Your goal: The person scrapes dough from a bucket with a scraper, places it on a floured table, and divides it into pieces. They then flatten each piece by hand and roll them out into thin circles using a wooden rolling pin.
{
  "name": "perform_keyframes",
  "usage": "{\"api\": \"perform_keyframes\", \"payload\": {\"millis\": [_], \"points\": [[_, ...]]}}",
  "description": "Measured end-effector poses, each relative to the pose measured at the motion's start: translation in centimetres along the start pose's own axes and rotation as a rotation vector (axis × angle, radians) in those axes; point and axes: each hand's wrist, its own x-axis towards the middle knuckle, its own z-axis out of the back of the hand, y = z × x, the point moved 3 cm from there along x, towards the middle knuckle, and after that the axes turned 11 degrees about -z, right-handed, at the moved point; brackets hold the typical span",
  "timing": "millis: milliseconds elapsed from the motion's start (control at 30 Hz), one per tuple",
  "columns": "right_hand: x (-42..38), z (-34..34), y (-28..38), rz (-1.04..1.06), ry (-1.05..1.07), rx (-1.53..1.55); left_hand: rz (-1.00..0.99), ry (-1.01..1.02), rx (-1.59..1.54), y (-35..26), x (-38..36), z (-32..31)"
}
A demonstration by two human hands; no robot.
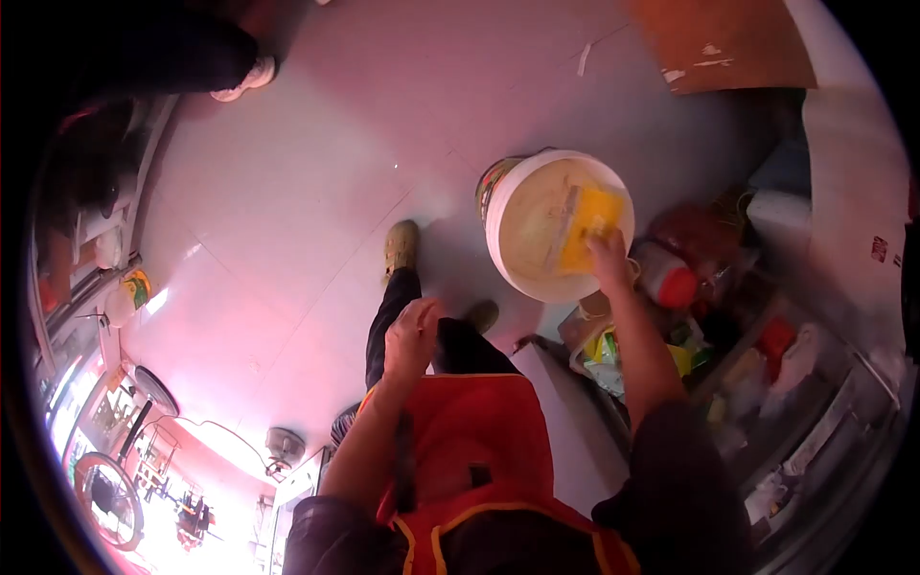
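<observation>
My right hand [610, 257] grips a flat yellow packet-like thing [596, 209] with a pale strip along one edge. It is held over the mouth of a large white bucket [494, 226], overlapping the right half of the opening. Pale, cream-coloured contents or an inner surface [529, 216] show inside the bucket. In front of my red apron [479, 422], my left hand [412, 331] hovers above my leg with its fingers curled in, and nothing shows in it.
Right of the bucket stand a red-lidded jar [678, 287] and several bags [604, 359]. Brown cardboard [733, 43] lies at the upper right. Another person's shoe [247, 79] is at the upper left. A bicycle wheel [108, 500] shows lower left, beyond the tiled floor [287, 192].
</observation>
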Motion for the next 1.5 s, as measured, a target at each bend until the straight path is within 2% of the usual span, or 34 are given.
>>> {"api": "perform_keyframes", "payload": {"millis": [33, 67, 100, 233, 333, 467, 533, 600, 633, 667, 700, 733, 800, 900, 967, 1067, 1167, 1300, 1367, 1400, 1500], "points": [[-3.6, 2.7, 2.3, -0.134, 0.035, 0.012, 0.053, 0.003, -0.017, -0.3, -0.7, 0.7], [-7.1, 4.8, 4.1, -0.176, 0.102, 0.137, 0.104, 0.009, -0.033, -0.5, -1.6, 1.4], [-9.9, 6.5, 5.7, -0.205, 0.168, 0.266, 0.067, -0.007, -0.052, 0.0, -2.4, 1.9], [-17.9, 9.3, 9.4, -0.161, 0.256, 0.448, 0.132, -0.112, -0.172, -4.2, -4.5, 6.6], [-20.7, 8.7, 12.7, -0.153, 0.308, 0.543, 0.156, -0.141, -0.289, -5.6, -5.9, 10.4], [-25.6, 7.5, 16.8, -0.186, 0.415, 0.677, 0.066, -0.127, -0.260, -6.7, -6.2, 15.3], [-26.9, 6.2, 18.4, -0.155, 0.509, 0.760, -0.098, -0.111, -0.178, -6.1, -5.7, 17.3], [-26.2, 4.2, 18.1, -0.164, 0.743, 0.873, -0.247, -0.131, 0.058, -3.5, -4.7, 20.0], [-27.9, 3.7, 19.5, -0.188, 0.734, 0.808, -0.169, -0.115, 0.064, -2.5, -4.2, 21.4], [-29.1, 2.0, 20.8, -0.210, 0.759, 0.821, -0.214, -0.161, 0.033, -3.4, -3.8, 23.7], [-27.9, 0.7, 20.1, -0.366, 0.621, 0.723, -0.105, -0.243, -0.068, -8.9, -4.5, 28.3], [-28.8, -1.4, 21.9, -0.415, 0.684, 0.651, -0.023, -0.246, -0.021, -9.6, -4.3, 30.8], [-29.4, -7.0, 26.3, -0.404, 0.695, 0.458, -0.110, -0.302, -0.015, -10.2, -4.3, 36.2], [-33.7, -17.7, 35.5, -0.317, 0.931, 0.396, 0.025, -0.433, -0.035, -7.9, -3.5, 43.1], [-38.3, -23.1, 43.1, -0.233, 1.147, 0.349, 0.024, -0.537, -0.073, -6.0, -3.0, 46.9], [-42.1, -29.2, 51.0, -0.061, 1.233, 0.265, 0.017, -0.634, -0.116, -4.9, -2.2, 52.4], [-45.2, -35.6, 57.3, -0.008, 1.287, 0.235, -0.001, -0.712, -0.187, -1.9, -1.2, 57.4], [-44.5, -47.3, 62.9, -0.075, 1.363, 0.158, 0.033, -0.812, -0.223, 0.4, 0.2, 65.6], [-46.1, -52.4, 68.5, 0.033, 1.261, -0.045, 0.104, -0.856, -0.281, 0.6, 0.9, 70.7], [-48.2, -54.4, 70.9, 0.083, 1.308, 0.029, 0.153, -0.868, -0.316, 0.8, 0.4, 72.7], [-55.0, -59.2, 79.5, 0.106, 1.502, 0.217, 0.059, -1.058, -0.522, -0.6, 1.6, 81.3]]}}
